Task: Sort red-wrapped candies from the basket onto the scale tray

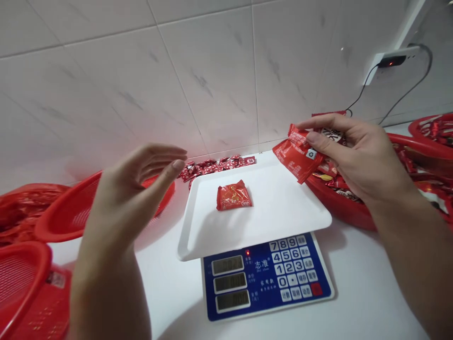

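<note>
My right hand [357, 153] pinches a red wrapped snack packet [299, 153] between thumb and fingers, above the right side of a white scale tray [279, 208]. White print and a recycling mark show on that packet. Another red packet [233, 196], with gold print, lies flat on the tray. To the tray's left, my left hand [141, 182] hovers with curved fingers and a gap between them and the thumb, holding nothing. Beneath the tray, the scale's blue panel [262, 278] has number keys and three small displays.
Small red patterned packets [219, 165] lie along the tiled wall behind the tray. At the left are red plastic baskets [46, 226] and a red bag [21, 208]. A red basin [354, 212] of wrapped snacks stands at the right, below a wall socket [375, 68] with cables.
</note>
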`<state>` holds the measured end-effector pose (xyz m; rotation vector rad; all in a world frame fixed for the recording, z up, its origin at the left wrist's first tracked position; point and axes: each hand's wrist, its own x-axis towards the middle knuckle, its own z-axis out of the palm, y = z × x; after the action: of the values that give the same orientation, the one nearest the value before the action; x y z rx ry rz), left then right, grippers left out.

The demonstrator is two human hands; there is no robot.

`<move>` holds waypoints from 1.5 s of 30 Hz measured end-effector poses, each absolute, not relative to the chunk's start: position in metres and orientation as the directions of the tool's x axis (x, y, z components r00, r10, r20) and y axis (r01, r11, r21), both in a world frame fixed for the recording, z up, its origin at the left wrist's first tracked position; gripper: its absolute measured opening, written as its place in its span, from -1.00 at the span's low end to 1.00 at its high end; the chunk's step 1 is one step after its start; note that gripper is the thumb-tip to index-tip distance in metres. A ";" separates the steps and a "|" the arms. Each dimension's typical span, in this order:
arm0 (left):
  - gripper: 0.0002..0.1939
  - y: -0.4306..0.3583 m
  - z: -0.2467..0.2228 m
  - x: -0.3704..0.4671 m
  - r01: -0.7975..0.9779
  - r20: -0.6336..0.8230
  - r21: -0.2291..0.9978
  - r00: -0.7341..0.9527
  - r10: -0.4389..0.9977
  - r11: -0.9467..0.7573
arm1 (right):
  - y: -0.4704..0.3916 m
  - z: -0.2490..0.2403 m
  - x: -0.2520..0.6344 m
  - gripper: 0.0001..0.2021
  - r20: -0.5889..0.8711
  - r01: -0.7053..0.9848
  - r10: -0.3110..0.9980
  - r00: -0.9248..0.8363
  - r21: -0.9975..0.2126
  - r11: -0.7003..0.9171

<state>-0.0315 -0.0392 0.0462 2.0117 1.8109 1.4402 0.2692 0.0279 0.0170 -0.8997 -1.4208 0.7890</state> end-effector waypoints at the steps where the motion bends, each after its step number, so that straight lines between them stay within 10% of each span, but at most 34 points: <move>1: -0.77 -0.038 0.046 -0.030 0.738 0.572 0.597 -0.116 0.812 -0.315 | 0.028 0.017 0.268 -0.79 0.476 0.073 0.879 0.018 -0.878 0.473; 18: -0.79 -0.038 0.046 -0.017 0.758 0.526 0.561 -0.018 0.850 -0.331 | 0.026 0.004 0.242 -0.80 0.314 0.055 0.919 -0.238 -0.940 0.335; 24: -0.70 -0.035 0.029 0.016 0.670 0.271 0.660 0.210 0.939 -0.340 | 0.016 0.003 0.228 -0.77 0.393 -0.094 0.837 -0.382 -0.917 0.388; 32: -0.66 -0.018 0.015 0.015 0.805 0.119 0.571 0.112 0.986 -0.161 | 0.031 0.018 0.264 -0.78 0.527 0.345 0.848 -0.052 -0.787 0.511; 45: -0.86 -0.056 0.055 -0.010 0.780 0.575 0.515 -0.008 0.818 -0.355 | 0.027 0.027 0.283 -0.80 0.619 0.447 0.785 0.010 -0.705 0.550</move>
<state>-0.0099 -0.0559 0.0555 2.1815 1.7585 1.3209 0.2827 0.0274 0.0270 -1.0619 -1.6244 0.3633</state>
